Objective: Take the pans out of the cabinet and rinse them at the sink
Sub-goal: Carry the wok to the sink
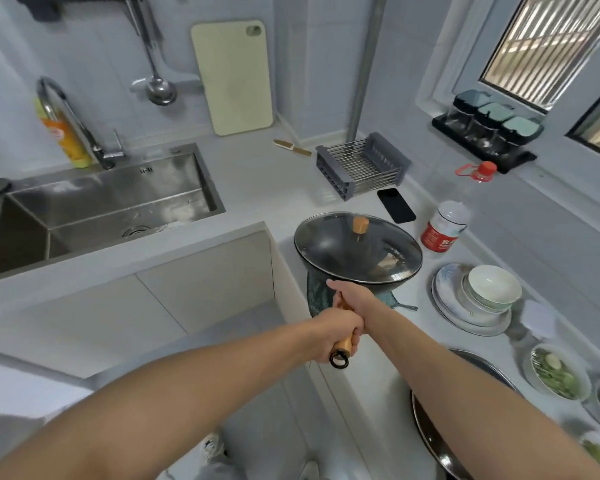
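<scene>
A dark wok (357, 271) with a glass lid (326, 247) and a wooden knob sits over a teal mat on the counter corner. Both hands hold its wooden handle (344, 346), which points toward me. My left hand (336, 329) grips the handle near its end ring. My right hand (349, 294) grips it higher up, close to the wok's rim. The steel sink (187, 188) lies to the left, with its faucet (66, 112) at the back. Another dark pan (430, 434) shows at the bottom right, partly hidden by my right forearm.
A phone (395, 205), a wire drain basket (362, 164) and a red-labelled bottle (442, 230) stand behind the wok. Stacked plates and bowls (478, 299) and dishes of greens (556, 372) fill the right counter. White cabinet doors (201, 282) run below the sink.
</scene>
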### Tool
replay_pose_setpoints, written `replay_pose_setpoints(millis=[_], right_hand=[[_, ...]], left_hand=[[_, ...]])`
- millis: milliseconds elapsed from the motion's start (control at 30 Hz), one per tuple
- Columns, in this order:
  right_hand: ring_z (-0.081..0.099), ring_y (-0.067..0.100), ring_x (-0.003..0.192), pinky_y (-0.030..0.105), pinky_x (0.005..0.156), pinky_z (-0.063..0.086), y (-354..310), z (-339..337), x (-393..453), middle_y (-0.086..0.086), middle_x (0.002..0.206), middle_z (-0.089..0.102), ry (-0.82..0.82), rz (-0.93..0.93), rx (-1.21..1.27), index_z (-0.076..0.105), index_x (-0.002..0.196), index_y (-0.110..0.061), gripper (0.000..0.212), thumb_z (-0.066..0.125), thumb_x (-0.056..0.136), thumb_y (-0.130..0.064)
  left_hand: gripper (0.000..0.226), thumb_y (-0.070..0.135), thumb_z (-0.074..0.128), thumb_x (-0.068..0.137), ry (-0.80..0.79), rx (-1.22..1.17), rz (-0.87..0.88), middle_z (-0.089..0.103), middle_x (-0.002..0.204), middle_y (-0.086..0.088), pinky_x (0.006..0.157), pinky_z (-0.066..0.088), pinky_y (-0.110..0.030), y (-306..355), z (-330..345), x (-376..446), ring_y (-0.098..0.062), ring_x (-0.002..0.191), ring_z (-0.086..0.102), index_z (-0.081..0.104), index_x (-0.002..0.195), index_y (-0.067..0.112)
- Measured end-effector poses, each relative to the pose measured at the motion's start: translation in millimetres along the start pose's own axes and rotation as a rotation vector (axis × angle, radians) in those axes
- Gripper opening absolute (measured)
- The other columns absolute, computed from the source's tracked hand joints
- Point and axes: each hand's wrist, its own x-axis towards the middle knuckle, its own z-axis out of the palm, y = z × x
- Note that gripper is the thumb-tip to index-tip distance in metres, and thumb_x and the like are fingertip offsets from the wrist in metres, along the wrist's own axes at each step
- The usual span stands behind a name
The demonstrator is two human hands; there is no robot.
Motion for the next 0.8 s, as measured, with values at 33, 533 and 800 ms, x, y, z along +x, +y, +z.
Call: replay_pose_setpoints(millis=[33, 533, 800], right_hand=[[0.039, 0.017, 0.043, 0.03, 0.051, 0.037, -3.2, 1.1, -1.4, 0.002, 0.043, 0.046, 0.003, -0.009, -0.026, 0.043, 0.033, -0.016, 0.066, 0.065, 0.094, -0.031], [0.033, 0.007, 0.026, 0.017, 0.032, 0.029, -85.4, 156.2, -56.4, -0.005, 0.033, 0.037, -0.06, -0.174, -0.057, 0.035, 0.052, -0.018, 0.047, 0.058, 0.093, -0.011], [0.028, 0.01, 0.026, 0.028, 0.045, 0.026, -104.4, 349.1, -83.7, -0.005, 0.031, 0.031, -0.249, -0.207, -0.237, 0.032, 0.028, -0.021, 0.07, 0.056, 0.095, -0.016]], left_hand=[[0.013, -0.003, 0.045, 0.083, 0.007, 0.0, 0.012, 0.045, 0.057, -0.004, 0.04, 0.043, -0.016, 3.4, -1.8, -2.3, -0.01, 0.044, 0.045, 0.047, 0.078, 0.008], [0.024, -0.002, 0.045, 0.077, 0.059, 0.017, 0.264, 0.044, 0.06, -0.005, 0.043, 0.039, -0.018, 43.7, -151.3, -70.9, -0.012, 0.043, 0.045, 0.045, 0.097, 0.012], [0.032, 0.027, 0.035, 0.104, 0.079, -0.049, 0.317, 0.046, 0.059, 0.004, 0.047, 0.031, -0.013, 35.6, -336.7, -119.8, -0.008, 0.041, 0.045, 0.046, 0.075, 0.019]])
